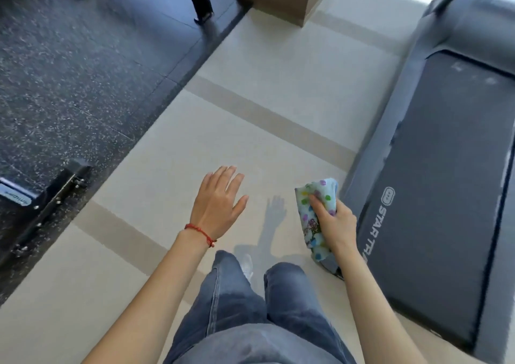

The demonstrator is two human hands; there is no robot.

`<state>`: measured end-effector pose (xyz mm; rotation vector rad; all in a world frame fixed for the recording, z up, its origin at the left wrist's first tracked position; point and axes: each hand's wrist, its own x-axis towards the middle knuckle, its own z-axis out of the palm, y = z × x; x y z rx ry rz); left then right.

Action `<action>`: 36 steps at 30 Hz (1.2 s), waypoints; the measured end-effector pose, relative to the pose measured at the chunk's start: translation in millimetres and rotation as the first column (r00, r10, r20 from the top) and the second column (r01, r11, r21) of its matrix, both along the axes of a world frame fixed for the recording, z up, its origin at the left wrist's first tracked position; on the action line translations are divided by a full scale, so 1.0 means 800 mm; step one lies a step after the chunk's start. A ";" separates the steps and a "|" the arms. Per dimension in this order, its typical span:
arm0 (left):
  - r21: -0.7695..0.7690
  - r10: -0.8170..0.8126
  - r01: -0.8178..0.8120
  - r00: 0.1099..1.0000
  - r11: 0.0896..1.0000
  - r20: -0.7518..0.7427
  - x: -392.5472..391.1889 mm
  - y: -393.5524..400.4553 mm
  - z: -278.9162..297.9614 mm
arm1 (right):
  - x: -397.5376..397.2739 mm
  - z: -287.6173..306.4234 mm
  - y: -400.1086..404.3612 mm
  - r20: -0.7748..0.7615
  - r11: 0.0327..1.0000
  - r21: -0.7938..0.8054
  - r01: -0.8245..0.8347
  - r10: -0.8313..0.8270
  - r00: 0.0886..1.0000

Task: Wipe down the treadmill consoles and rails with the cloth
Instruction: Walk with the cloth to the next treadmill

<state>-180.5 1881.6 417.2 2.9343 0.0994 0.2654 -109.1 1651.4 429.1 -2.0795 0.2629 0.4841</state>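
Cloth (316, 216) is sitting bunched in our right hand (335, 224), fingers clamped around it, just left of the treadmill (434, 196), whose deck is running lengthwise ahead; our left hand (218, 205) is hovering open, farther off.

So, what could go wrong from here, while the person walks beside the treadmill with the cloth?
1. The treadmill deck edge lies close to the right of the person's legs; a foot could catch it and trip.
2. The cloth is bunched in the right hand, with its lower end hanging loose; it might slip out.
3. The left hand is open and empty, nothing steadies the person.
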 end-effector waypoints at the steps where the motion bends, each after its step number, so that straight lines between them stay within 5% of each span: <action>1: -0.004 -0.033 0.033 0.999 0.999 0.008 0.017 0.003 -0.002 | 0.006 0.000 -0.001 0.005 0.999 -0.001 0.037 -0.037 0.999; 12: -0.025 -0.241 0.243 0.969 0.970 0.058 0.236 -0.017 -0.020 | 0.162 -0.007 -0.038 0.048 0.961 -0.005 0.278 -0.277 0.960; 36: -0.004 -0.396 0.401 0.906 0.916 0.149 0.827 -0.020 0.031 | 0.706 0.043 -0.026 0.180 0.914 0.028 0.405 -0.403 0.897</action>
